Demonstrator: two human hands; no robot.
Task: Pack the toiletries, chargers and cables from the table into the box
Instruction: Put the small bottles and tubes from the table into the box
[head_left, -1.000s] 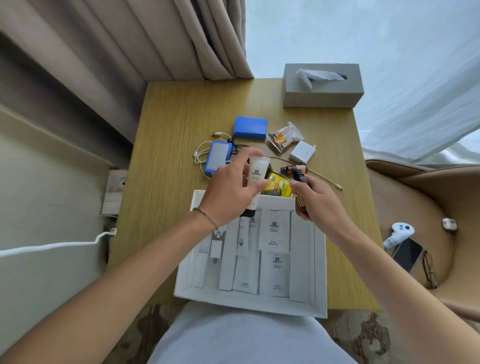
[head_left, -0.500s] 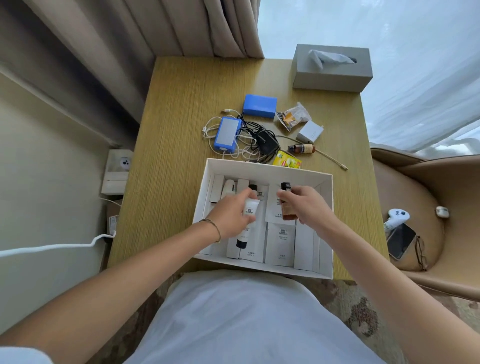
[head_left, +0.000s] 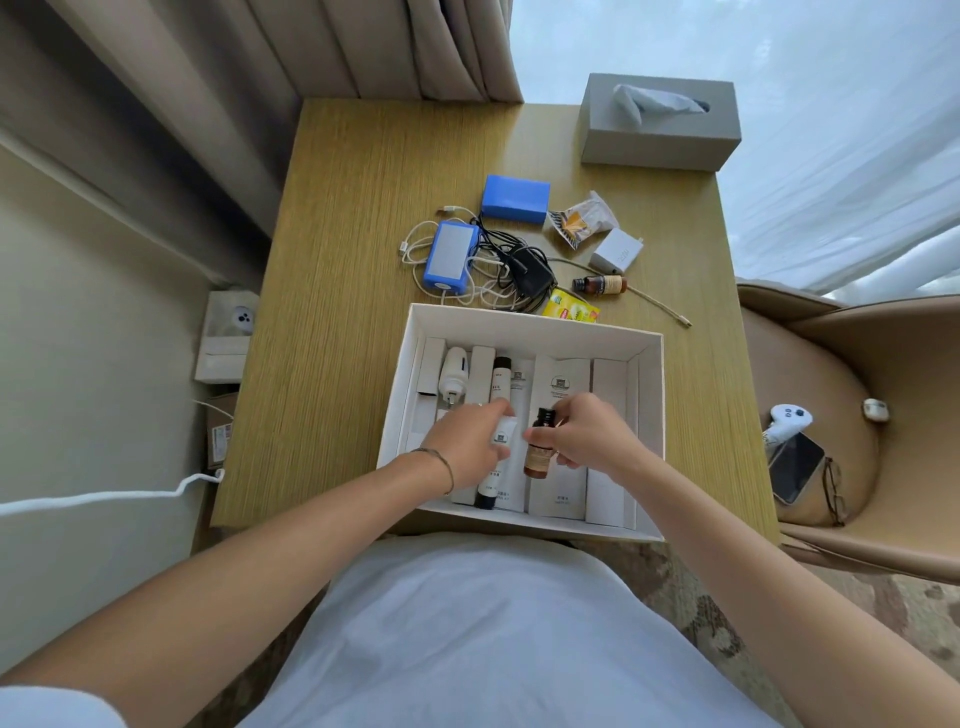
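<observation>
White cardboard box (head_left: 524, 323) sits on the wooden tabletop (head_left: 353, 260), both your hands inside it. Your left hand (head_left: 467, 441) has fingers curled over a white tube (head_left: 501, 441) with a black cap at its near end; the tube lies flat on the white cartons in the box. Your right hand (head_left: 587, 434) pinches an amber bottle (head_left: 539, 447) with a black cap, just right of the tube, bottle tilted, cap pointing away from you. Beyond your left hand, in the box: a white plug adapter (head_left: 453, 375) and a second black-capped tube (head_left: 500, 378).

Further out past both hands, on the tabletop outside the box: a blue-edged charger (head_left: 449, 257) on a tangle of white and black cables (head_left: 498, 270), a blue pack (head_left: 515, 199), a snack packet (head_left: 579, 221), a white charger cube (head_left: 616, 250), a small amber bottle (head_left: 600, 285) lying on its side, a yellow sachet (head_left: 570, 310) touching the box's far wall, and a tan cable (head_left: 660, 304). Grey tissue box (head_left: 657, 130) at the far right corner.

Right of your right hand, well apart, a chair (head_left: 841, 374) holds a white controller (head_left: 787, 421), a phone (head_left: 795, 465) and glasses (head_left: 834, 491).
</observation>
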